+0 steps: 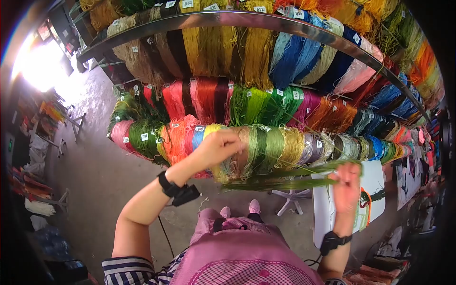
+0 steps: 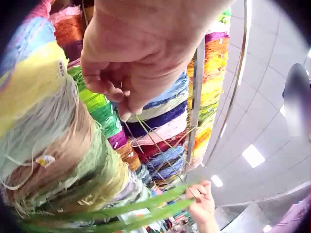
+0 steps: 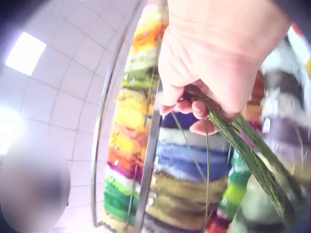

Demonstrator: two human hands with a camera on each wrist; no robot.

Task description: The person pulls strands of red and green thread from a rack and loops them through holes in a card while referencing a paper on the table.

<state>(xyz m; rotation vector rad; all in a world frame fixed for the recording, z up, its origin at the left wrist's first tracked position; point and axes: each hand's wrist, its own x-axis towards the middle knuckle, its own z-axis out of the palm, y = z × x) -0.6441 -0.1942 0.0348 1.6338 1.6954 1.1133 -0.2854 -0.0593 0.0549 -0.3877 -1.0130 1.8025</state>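
Observation:
My right hand (image 1: 346, 187) grips one end of a green thread hank (image 1: 285, 183), which stretches leftward in front of the rack. In the right wrist view the curled fingers of the right hand (image 3: 209, 73) close round the dark green strands (image 3: 252, 160), and thinner threads hang below. My left hand (image 1: 221, 148) is raised over the front row of hanks; in the left wrist view the left hand (image 2: 141, 53) pinches fine green strands (image 2: 155, 131) between thumb and finger. These strands run towards the right hand (image 2: 200, 200).
Rows of coloured thread hanks (image 1: 256, 52) with paper labels hang on racks behind metal rails (image 1: 228, 19). At the right, a white board (image 1: 375, 178) holds orange and dark thread. A chair base (image 1: 290, 199) stands on the floor below, and more racks line the left side.

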